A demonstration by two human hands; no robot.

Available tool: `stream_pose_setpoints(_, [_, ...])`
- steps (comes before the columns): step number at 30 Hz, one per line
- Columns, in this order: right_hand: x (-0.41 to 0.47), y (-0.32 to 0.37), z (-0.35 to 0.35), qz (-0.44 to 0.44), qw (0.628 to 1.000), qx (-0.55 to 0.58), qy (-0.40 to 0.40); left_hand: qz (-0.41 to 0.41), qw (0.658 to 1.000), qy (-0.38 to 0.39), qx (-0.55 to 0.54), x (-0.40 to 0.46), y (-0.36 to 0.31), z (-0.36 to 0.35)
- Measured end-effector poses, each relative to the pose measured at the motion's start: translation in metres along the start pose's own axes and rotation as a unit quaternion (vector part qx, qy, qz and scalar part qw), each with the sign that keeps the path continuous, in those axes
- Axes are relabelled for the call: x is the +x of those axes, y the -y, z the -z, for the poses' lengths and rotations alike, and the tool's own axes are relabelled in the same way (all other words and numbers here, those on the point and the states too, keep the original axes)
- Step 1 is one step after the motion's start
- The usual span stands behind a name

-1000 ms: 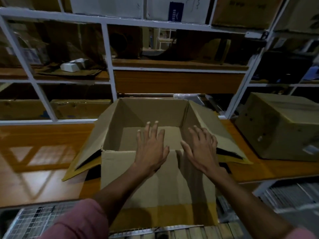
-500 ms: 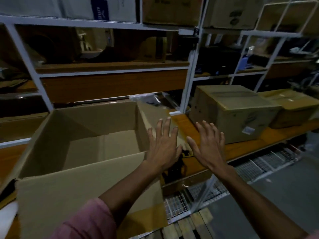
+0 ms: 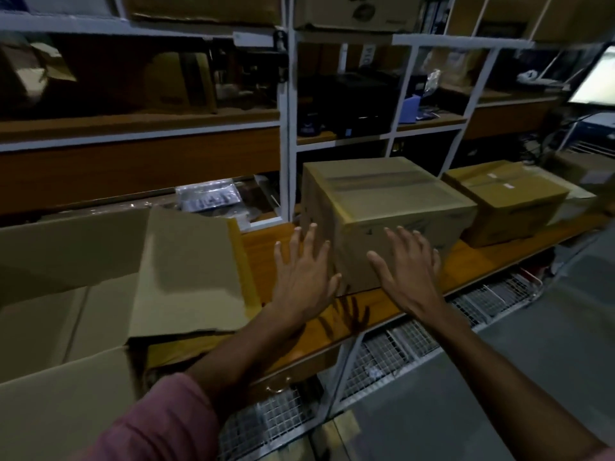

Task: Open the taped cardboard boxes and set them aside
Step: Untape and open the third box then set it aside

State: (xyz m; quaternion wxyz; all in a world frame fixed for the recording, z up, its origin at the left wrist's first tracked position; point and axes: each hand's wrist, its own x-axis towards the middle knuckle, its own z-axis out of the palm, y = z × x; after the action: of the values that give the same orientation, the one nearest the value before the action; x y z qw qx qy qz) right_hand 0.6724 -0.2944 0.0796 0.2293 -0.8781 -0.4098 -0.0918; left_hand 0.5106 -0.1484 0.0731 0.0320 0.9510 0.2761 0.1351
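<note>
A taped cardboard box (image 3: 382, 201) stands closed on the wooden shelf (image 3: 466, 261), with clear tape along its top seam. My left hand (image 3: 304, 277) and my right hand (image 3: 407, 271) reach toward its near side with fingers spread and straight, holding nothing. Whether the fingertips touch the box I cannot tell. At the left sits an opened box (image 3: 83, 294) with its flaps spread outward. A second taped box (image 3: 509, 197) stands further right on the same shelf.
White metal shelving uprights (image 3: 285, 128) rise behind the boxes, with more cartons on the upper shelves. A plastic-wrapped packet (image 3: 209, 197) lies behind the opened box. Wire mesh racks (image 3: 392, 354) sit below the shelf edge. A lit screen (image 3: 595, 78) is at the far right.
The view has swung right, away from the opened box. Both hands have left that box and moved over to the near side of the closed taped box.
</note>
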Motion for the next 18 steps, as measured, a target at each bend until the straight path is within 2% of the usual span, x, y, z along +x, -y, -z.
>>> stream_pose_setpoints(5, [0.06,-0.034,-0.012,-0.006,1.0,0.018,-0.007,-0.008,1.0,0.011,-0.004,0.066,-0.016,-0.021])
stream_pose_setpoints(12, [0.129,-0.081,-0.024,-0.002,1.0,0.01,0.026,-0.076,0.997,0.011,0.002,0.176,-0.055,-0.054])
stream_pose_setpoints(15, [0.154,-0.102,-0.027,-0.013,0.999,0.019,0.027,-0.062,0.998,0.019,-0.002,0.213,-0.065,-0.063])
stream_pose_setpoints(18, [0.181,-0.124,-0.03,-0.016,0.999,0.028,0.035,-0.005,0.999,0.029,-0.016,0.249,-0.067,-0.071])
